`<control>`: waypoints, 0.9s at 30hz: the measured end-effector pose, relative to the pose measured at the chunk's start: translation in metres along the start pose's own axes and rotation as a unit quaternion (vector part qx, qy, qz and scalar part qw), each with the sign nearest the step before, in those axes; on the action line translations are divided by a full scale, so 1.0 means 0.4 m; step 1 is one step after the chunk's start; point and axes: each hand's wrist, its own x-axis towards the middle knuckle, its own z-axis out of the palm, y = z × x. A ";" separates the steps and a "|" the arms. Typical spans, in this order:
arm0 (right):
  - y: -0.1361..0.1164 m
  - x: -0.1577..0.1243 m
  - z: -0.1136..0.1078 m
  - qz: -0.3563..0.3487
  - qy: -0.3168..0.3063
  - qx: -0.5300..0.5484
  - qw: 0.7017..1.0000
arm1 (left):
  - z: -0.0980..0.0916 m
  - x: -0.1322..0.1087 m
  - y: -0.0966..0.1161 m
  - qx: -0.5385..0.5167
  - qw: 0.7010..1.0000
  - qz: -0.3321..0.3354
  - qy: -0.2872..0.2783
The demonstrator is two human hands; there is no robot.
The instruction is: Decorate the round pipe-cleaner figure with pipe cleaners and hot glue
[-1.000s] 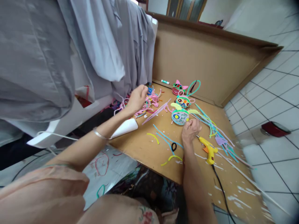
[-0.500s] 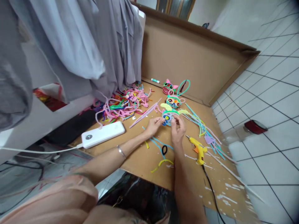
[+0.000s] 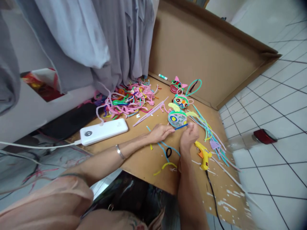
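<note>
Pinching stem (image 3: 181, 127) between left hand (image 3: 161, 133) and right hand (image 3: 189, 136); could burn on glue gun (image 3: 203, 154) beside, toward board (image 3: 141, 150) right edge.

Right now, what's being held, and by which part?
A short blue pipe cleaner, pinched at its two ends: left hand on one end, right hand on the other, just in front of the round craft figure.

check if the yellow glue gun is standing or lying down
Lying down: the yellow glue gun rests on its side on the cardboard, beside the right hand pinching a blue pipe cleaner.
</note>
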 end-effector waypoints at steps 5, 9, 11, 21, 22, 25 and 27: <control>-0.012 0.011 -0.020 0.019 0.051 0.005 0.998 | -0.020 0.002 0.004 0.082 0.994 0.036 0.069; -0.023 0.002 -0.013 0.040 0.033 0.083 0.995 | -0.049 0.020 -0.018 0.095 0.985 0.031 0.138; -0.022 0.003 -0.009 0.080 0.026 0.154 0.984 | -0.059 0.026 -0.026 0.091 0.980 0.016 0.176; -0.047 0.030 -0.010 0.203 -0.027 0.499 0.842 | -0.055 0.031 -0.015 -0.033 0.973 -0.063 0.219; -0.052 0.031 -0.016 0.207 -0.056 0.524 0.824 | -0.051 0.029 -0.014 -0.052 0.971 -0.072 0.221; -0.063 0.031 -0.034 0.237 -0.134 0.597 0.755 | -0.035 0.027 -0.006 -0.158 0.957 -0.109 0.216; -0.066 0.030 -0.039 0.264 -0.164 0.632 0.710 | -0.026 0.028 0.008 -0.282 0.927 -0.143 0.201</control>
